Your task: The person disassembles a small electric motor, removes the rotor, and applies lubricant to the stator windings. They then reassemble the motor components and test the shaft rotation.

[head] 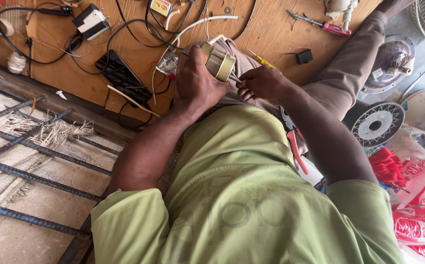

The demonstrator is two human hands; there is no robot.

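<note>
Nearest the lens, one green shirt [251, 195], filling the lower frame, two bare forearms running up from its sleeves. Beyond the shirt, over the lap in brown trousers [349, 63], one round brass-coloured motor core [219, 61], lying on its side. Left hand [195, 85] wrapped round the near-left side of the motor core, fingers curled firmly over it, holding it fast. Right hand [264, 83] just right of the motor core, fingertips pinched narrow close to its lower edge; whether anything thin sits in that pinch, cannot tell. Right of the motor core and nearer the shirt, one pair of red-handled pliers [294, 146] resting against the thigh. Farther right, one spoked round fan part [375, 124], then red-printed plastic bags [418, 205]. Left of the motor core, one black ribbed strip [122, 78] on the wooden board [75, 83], amid black cables. Just right of the motor core, one yellow-handled screwdriver [260, 59], and one small black switch [304, 56]. Farthest beyond the motor core, one red-handled tool [327, 25] and one white-and-black box [91, 20]. Far left of it, four rusty steel bars [26, 176] across the floor.
</note>
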